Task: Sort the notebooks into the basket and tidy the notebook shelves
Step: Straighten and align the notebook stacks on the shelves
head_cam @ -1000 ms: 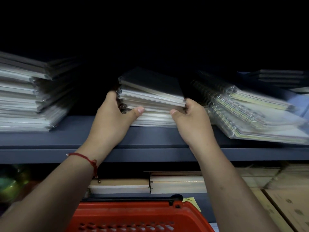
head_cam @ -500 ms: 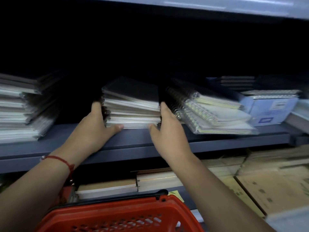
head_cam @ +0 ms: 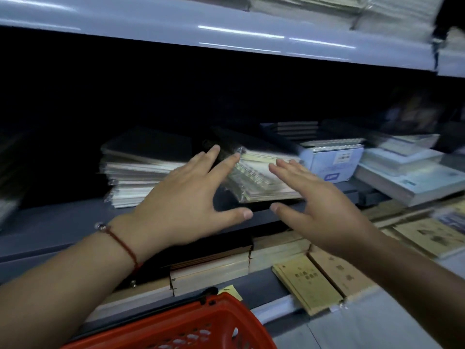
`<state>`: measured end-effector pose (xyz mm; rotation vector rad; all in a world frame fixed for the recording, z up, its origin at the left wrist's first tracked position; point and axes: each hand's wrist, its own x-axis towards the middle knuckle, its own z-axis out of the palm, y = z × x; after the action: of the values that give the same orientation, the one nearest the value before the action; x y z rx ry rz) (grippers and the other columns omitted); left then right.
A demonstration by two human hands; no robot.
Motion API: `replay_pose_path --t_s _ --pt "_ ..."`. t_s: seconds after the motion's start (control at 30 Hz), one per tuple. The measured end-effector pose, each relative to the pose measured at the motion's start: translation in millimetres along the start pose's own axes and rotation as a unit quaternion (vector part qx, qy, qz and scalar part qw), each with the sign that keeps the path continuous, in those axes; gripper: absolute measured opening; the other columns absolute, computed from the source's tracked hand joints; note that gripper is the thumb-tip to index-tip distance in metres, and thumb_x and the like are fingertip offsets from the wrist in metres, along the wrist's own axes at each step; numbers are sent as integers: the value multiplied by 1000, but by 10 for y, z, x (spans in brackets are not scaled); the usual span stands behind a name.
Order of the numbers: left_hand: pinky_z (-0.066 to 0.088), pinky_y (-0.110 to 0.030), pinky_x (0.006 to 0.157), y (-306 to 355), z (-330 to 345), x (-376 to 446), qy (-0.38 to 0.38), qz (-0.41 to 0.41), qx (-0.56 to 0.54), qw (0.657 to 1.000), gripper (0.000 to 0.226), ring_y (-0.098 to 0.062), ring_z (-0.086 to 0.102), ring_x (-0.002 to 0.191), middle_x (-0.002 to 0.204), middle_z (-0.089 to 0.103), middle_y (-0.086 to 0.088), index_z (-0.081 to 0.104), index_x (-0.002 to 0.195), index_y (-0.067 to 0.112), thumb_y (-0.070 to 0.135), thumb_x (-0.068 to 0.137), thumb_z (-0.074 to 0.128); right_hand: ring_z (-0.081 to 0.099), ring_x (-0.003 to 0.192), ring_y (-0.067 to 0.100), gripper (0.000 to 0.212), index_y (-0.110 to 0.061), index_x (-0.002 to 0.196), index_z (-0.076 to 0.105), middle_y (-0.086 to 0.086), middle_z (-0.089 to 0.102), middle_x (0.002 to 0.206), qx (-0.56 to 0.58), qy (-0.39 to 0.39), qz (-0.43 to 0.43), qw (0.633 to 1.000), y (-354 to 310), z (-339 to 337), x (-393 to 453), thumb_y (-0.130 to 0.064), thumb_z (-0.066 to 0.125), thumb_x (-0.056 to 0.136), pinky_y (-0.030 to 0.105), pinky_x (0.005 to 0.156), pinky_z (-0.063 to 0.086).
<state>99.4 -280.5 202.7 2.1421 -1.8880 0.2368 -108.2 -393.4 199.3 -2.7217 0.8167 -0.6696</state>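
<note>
- The dark-covered stack (head_cam: 141,170) sits on the middle shelf (head_cam: 63,222), squared up; a second ago both hands clasped its ends, and now neither touches it. That pile looks finished.
- The left hand (head_cam: 186,205), a red cord at its wrist, has let go and slid right. Its fingers are spread and straight, holding nothing, with the fingertips (head_cam: 232,158) at the left edge of the spiral stack (head_cam: 261,180).
- The spiral stack lies skewed, its wire bindings angled toward the front, just right of the dark stack. Judged from the reach, it is next to be straightened or lifted.
- The right hand (head_cam: 317,197) has also come off the dark stack; it is flat and released, hovering at the spiral stack's right side. Blur hides whether it touches.
- Further right, a blue-white box (head_cam: 332,167) stands close against the spiral stack, leaving little room for the right hand.
- Paler books (head_cam: 407,177) lie beyond, and brown pads (head_cam: 309,283) fill the lower shelf.
- The red basket (head_cam: 191,326) waits below, near the left forearm; its contents are out of view.
</note>
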Motion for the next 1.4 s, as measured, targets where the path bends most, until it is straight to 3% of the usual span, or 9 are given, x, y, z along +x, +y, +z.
replay_pose_path --t_s 0.2,0.33,0.43,0.67,0.8,0.93,1.13,1.3,1.4 --pt "21 -47 121 256 99 585 -21 31 80 996 115 -29 10 151 167 -2 -5 -7 157 36 96 68 33 -11 148 1 102 -37 157 1 -17 -9 163 -55 -84 47 994 472 -134 155 -53 71 83 29 119 6" --pt "28 -46 117 303 229 735 -27 19 85 996 114 -27 20 147 164 11 -5 3 159 29 94 70 34 -3 151 8 110 -32 157 -4 -12 -12 164 -101 -115 35 988 690 -71 290 -51 73 82 35 122 14" --pt "35 -42 111 253 299 753 23 17 64 998 108 -20 30 139 155 24 3 15 157 26 93 73 26 6 151 9 101 -34 157 2 -11 -6 165 -104 -97 26 990 825 -26 362 -49 70 85 35 119 21" --pt "31 -29 107 223 329 772 32 9 -37 999 90 -9 24 138 152 22 14 22 155 27 78 83 36 21 147 5 85 -40 152 28 -16 20 161 -59 -41 16 997 1028 17 428 -49 74 81 30 118 20" --pt "27 -21 105 1 324 749 37 26 -87 995 90 -7 32 133 147 32 16 33 152 28 78 77 36 27 141 -5 80 -43 146 40 -23 28 156 86 -24 29 996 1125 113 417 -39 81 77 25 118 23" --pt "33 -19 110 -158 318 688 53 33 -180 982 79 2 42 130 138 41 22 44 146 27 68 80 48 45 130 -7 78 -45 141 47 -26 40 149 250 -36 52 966 1165 164 425 -30 85 74 27 114 36" --pt "26 -19 112 52 365 615 68 8 -125 990 86 9 25 137 147 26 30 29 153 37 79 80 43 51 124 -5 66 -40 135 56 -26 46 143 205 15 29 978 1256 194 468 -27 83 76 15 107 38" --pt "34 -26 104 185 426 723 81 -15 3 997 93 -7 27 130 147 23 18 24 155 33 79 76 42 54 118 -2 51 -38 126 64 -22 56 133 134 76 23 988 1362 264 542 -35 80 78 25 106 43" --pt "34 -28 91 179 468 807 73 -68 8 995 81 -14 33 126 144 28 13 26 153 39 71 82 51 56 101 2 35 -28 118 66 -16 62 115 45 126 23 991 1269 353 633 -36 74 85 24 88 46"
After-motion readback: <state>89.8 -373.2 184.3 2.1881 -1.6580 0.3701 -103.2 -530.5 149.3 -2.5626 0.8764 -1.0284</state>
